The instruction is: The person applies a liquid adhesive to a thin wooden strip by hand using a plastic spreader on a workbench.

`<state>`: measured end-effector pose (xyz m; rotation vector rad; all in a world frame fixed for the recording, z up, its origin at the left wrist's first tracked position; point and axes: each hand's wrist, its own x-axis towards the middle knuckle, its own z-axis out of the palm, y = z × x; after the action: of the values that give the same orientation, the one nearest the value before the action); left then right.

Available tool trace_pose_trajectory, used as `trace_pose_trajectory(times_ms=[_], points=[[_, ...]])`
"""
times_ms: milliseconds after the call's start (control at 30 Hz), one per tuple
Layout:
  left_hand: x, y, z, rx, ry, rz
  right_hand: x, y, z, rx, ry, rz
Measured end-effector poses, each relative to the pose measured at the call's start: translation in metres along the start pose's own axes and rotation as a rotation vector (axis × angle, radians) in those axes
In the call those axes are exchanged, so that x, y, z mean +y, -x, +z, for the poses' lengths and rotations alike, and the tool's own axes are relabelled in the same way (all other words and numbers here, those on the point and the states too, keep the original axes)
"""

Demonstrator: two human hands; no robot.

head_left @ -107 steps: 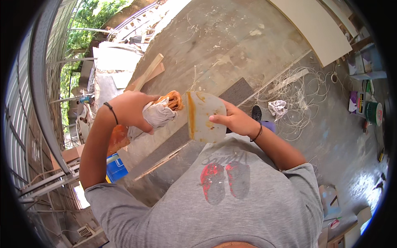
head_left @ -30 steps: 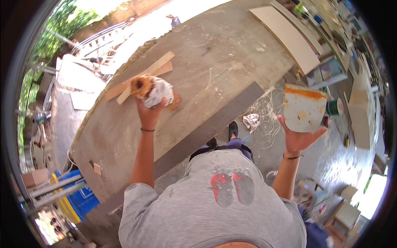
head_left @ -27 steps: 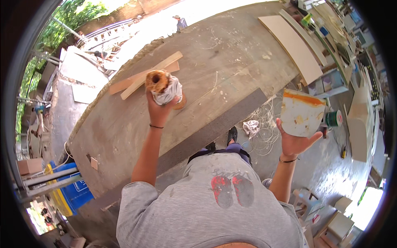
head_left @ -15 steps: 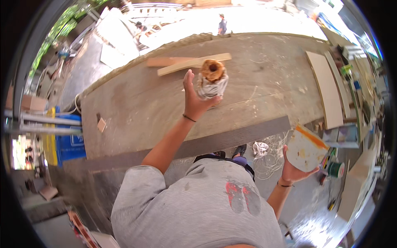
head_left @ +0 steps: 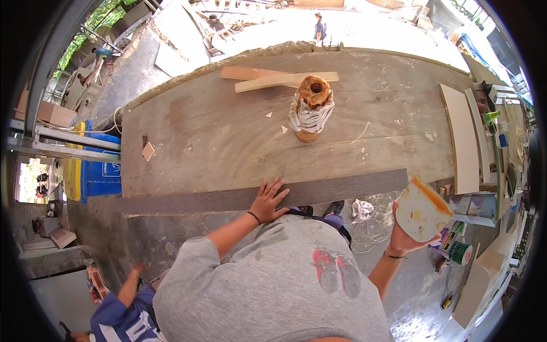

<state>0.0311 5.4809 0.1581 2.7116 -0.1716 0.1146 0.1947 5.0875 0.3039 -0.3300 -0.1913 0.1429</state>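
Broad worktable beyond left fingers; sunlit ground farther out. Metal rails, green foliage well left of them. Grey floor below right fingers, glare-lit toward lower edge.

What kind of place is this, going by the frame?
Probably a woodworking or finishing workshop: a long, worn grey-brown work table, a pale, straight wooden strip lying on it, and a flat off-white plate smeared with orange in the person's right hand.
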Motion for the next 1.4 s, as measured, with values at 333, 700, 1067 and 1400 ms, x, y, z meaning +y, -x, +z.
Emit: trace_pose_trajectory(times_ms=[333,700,1067,1400], points=[[0.012,-0.002,-0.003,0.047,-0.013,-0.013,0.000,0.000,-0.005,-0.043,-0.024,0.045],[0.008,-0.020,-0.005,0.004,-0.062,0.051,-0.009,0.026,-0.016,0.101,0.025,-0.009],[0.071,-0.127,0.023,-0.013,0.108,0.334,0.011,0.029,-0.016,0.248,0.078,0.071],[0.075,-0.140,0.063,-0.129,0.092,0.358,0.041,0.025,-0.055,-0.029,1.616,0.106]])
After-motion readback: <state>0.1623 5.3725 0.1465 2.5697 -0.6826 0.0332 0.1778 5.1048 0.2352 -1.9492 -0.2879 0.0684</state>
